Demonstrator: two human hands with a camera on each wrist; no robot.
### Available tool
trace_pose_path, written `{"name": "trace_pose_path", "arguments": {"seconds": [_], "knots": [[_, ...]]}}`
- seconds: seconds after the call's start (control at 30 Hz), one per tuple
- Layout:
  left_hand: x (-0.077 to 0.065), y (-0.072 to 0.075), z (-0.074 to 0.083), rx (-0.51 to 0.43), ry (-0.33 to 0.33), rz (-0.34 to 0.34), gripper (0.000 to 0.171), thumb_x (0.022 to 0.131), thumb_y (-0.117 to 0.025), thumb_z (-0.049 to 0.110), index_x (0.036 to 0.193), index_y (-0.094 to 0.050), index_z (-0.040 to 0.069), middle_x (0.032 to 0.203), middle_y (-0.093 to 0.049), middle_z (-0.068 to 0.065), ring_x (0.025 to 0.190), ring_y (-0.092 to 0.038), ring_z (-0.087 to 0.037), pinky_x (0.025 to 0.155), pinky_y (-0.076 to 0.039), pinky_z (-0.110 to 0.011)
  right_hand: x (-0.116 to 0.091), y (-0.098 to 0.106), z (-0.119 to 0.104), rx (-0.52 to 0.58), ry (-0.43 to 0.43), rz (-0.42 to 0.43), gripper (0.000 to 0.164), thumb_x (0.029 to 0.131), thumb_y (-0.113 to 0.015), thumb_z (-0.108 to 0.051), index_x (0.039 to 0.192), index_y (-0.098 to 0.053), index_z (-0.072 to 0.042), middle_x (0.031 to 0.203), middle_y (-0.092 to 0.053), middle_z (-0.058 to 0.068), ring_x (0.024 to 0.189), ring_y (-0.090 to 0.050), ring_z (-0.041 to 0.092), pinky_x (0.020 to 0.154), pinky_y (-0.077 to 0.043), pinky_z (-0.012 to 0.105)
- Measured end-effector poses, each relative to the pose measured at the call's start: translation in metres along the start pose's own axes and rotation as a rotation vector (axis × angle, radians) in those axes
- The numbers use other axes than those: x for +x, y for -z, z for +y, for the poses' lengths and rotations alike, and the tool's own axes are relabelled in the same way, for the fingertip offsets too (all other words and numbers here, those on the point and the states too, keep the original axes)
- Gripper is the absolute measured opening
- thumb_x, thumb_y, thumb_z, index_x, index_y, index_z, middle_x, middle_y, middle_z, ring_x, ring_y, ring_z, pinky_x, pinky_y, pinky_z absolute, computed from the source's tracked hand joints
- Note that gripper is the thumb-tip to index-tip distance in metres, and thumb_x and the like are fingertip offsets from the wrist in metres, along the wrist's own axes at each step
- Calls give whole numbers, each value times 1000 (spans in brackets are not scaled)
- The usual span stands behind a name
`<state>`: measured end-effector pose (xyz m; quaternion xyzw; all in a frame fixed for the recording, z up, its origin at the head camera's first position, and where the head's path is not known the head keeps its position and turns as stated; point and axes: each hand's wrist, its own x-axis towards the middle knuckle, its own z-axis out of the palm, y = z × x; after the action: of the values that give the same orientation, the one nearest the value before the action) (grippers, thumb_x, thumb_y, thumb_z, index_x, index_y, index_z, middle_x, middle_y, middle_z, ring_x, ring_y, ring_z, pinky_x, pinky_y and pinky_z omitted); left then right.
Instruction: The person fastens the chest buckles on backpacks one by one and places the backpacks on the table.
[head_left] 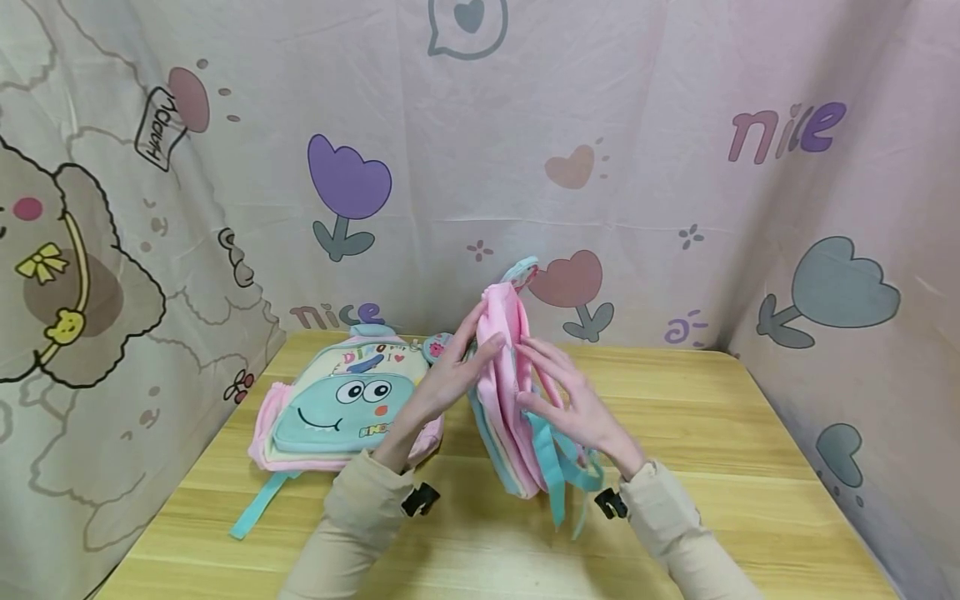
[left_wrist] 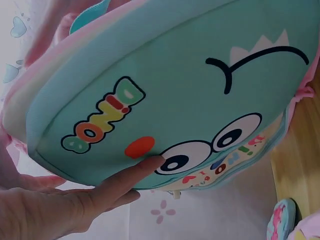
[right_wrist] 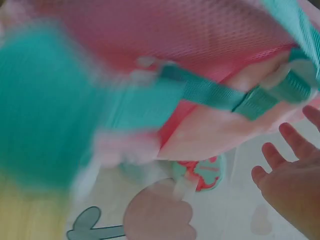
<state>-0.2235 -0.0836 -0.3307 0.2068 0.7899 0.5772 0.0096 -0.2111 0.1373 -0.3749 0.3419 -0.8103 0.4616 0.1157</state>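
A pink and teal backpack [head_left: 506,392] is upright and edge-on between the two hands, its narrow pink side toward the head camera. My left hand [head_left: 450,371] touches its front edge, thumb over the pink side. In the left wrist view, a straight finger lies along the teal front pocket [left_wrist: 165,115] beside a printed eye. On the strap side is my right hand [head_left: 573,400], fingers spread close to the backpack. The right wrist view shows teal straps [right_wrist: 210,92], partly blurred, against pink mesh [right_wrist: 200,35], with the fingers beside the pink edge.
A second backpack [head_left: 345,408] with a smiling dinosaur-like face lies on the wooden table [head_left: 712,500] at the left. One teal strap [head_left: 258,504] sticks out from under it. A round tag [head_left: 437,347] shows by its upper right. Printed cloth [head_left: 637,108] hangs behind and on both sides.
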Motion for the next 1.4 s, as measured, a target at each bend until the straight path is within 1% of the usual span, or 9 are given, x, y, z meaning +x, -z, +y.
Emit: {"name": "trace_pose_path", "arguments": {"seconds": [0.17, 0.4, 0.57, 0.87, 1.07, 1.17, 1.23, 1.3, 1.4], "knots": [[-5, 5, -2, -4, 40, 13, 74, 101, -53, 41, 162, -12, 36, 170, -16, -4, 154, -26, -32, 118, -34, -60, -10, -2, 11, -28, -12, -63, 65, 93, -71, -23, 153, -45, -17, 164, -33, 14, 153, -26, 37, 117, -26, 70], [-13, 11, -9, -70, 38, 55, 69, 103, -49, 33, 162, -13, 35, 170, -16, -1, 153, -24, -31, 123, -25, -60, -27, -8, 31, -44, -81, -115, 66, 93, -72, -26, 152, -45, -18, 166, -32, 8, 154, -22, 38, 117, -23, 73], [-16, 13, -16, -117, 38, 81, 67, 103, -47, 27, 162, -15, 34, 169, -17, 0, 154, -23, -30, 124, -20, -61, -40, -10, 44, -55, -116, -121, 65, 93, -72, -28, 151, -47, -15, 164, -33, 12, 154, -19, 42, 115, -21, 75], [-20, 11, -32, -208, 59, 144, 72, 102, -56, 26, 162, -17, 29, 167, -23, -4, 149, -32, -29, 124, -26, -54, -65, -10, 57, 1, -219, -109, 64, 95, -69, -27, 153, -44, -16, 163, -34, 17, 151, -26, 45, 110, -25, 79], [-20, 2, -39, -389, 154, 156, 74, 100, -57, 18, 161, -18, 33, 168, -19, 0, 148, -29, -23, 126, -23, -45, -75, -8, 69, 85, -270, -75, 68, 94, -71, -23, 154, -41, -18, 160, -39, 17, 147, -32, 48, 109, -28, 78], [-19, -3, -45, -440, 208, 160, 75, 98, -56, 16, 160, -21, 39, 164, -25, 1, 136, -42, -20, 117, -35, -35, -79, -5, 75, 108, -276, -52, 66, 93, -71, -20, 153, -44, -16, 159, -42, 17, 147, -33, 48, 110, -28, 77], [-18, -5, -50, -423, 217, 167, 73, 97, -54, 15, 159, -23, 39, 159, -34, -3, 118, -56, -16, 103, -45, -26, -83, -2, 80, 104, -273, -32, 63, 93, -71, -17, 150, -47, -13, 157, -44, 18, 146, -35, 47, 110, -31, 75], [-16, -6, -54, -421, 210, 159, 73, 97, -53, 14, 159, -23, 38, 150, -47, -15, 95, -65, -14, 86, -51, -21, -87, 1, 84, 92, -280, -6, 60, 92, -72, -15, 148, -50, -11, 155, -46, 19, 143, -39, 46, 110, -35, 71], [-13, -10, -61, -437, 194, 132, 74, 97, -51, 11, 161, -20, 33, 139, -56, -27, 71, -66, -12, 67, -54, -20, -93, 7, 89, 53, -312, 31, 56, 92, -73, -15, 145, -54, -11, 152, -50, 18, 137, -46, 39, 107, -44, 57]]}}
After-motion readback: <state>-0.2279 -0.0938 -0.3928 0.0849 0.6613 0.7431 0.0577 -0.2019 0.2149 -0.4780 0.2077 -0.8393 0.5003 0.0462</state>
